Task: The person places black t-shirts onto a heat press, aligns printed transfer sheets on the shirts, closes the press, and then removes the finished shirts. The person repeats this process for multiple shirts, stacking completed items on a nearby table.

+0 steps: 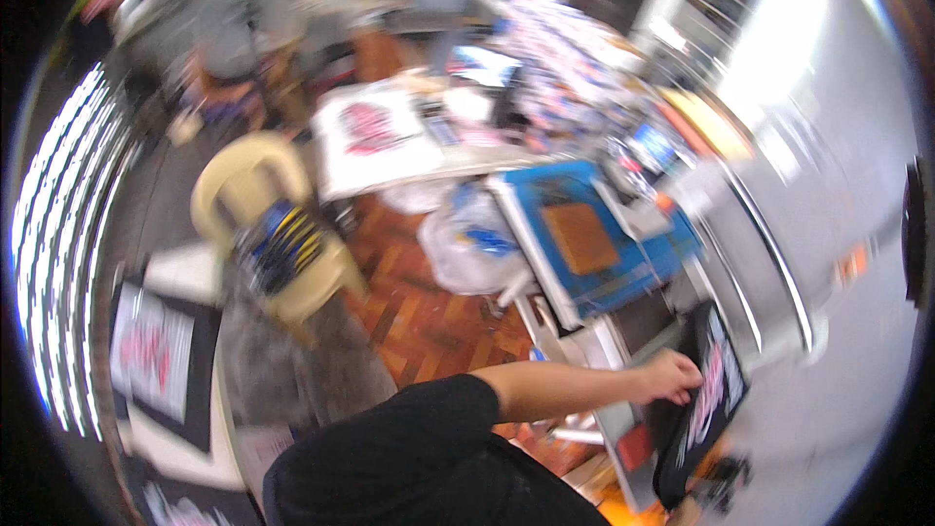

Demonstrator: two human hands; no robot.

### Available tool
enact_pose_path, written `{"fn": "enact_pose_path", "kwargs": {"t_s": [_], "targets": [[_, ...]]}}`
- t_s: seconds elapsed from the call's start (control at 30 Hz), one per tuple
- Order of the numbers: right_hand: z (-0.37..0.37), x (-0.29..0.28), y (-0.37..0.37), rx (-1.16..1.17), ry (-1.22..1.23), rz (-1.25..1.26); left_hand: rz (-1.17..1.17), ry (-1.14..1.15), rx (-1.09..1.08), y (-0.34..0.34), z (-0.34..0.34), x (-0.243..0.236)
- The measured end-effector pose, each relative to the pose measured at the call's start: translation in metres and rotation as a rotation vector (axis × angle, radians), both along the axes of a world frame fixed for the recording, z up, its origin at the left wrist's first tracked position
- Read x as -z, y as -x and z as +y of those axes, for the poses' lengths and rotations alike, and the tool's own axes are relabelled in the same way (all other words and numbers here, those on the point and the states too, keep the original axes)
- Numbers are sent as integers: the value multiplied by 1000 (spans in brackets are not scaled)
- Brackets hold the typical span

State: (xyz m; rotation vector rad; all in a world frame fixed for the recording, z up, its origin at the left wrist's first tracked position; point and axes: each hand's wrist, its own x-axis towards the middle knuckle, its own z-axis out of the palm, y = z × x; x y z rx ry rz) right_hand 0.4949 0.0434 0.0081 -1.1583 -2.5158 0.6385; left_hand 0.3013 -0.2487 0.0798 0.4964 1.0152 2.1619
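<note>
My left arm, in a black sleeve, reaches across to the right. The fingers of my left hand [670,377] are closed at the near-left edge of a black printed cloth piece [703,419] with a pink and white design. The cloth piece stands tilted and looks fairly stiff. Low at the bottom edge, a small part of my right hand [686,512] shows by the cloth piece's lower end; its fingers are hidden. Motion blurs the whole picture.
A blue board [623,268] with a brown square [581,237] lies ahead. Beyond it, a white printed sheet [375,131] lies on a cluttered table. A cream plastic chair [251,170] holds dark and yellow cloth. Black printed pieces [161,356] lie at left; metal rails [765,253] are at right.
</note>
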Motion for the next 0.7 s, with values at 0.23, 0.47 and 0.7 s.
{"fn": "enact_pose_path", "kwargs": {"t_s": [0.23,0.47,0.7], "targets": [[-145,-144,153,-564,168,412,-243,-665,-132,-64,-183,-25],[-423,-279,172,-1447,681,618,305,-593,-1454,-390,-460,-57],[-740,-319,-52,-2171,1587,2,929,226,-2122,-802,-434,-197]]}}
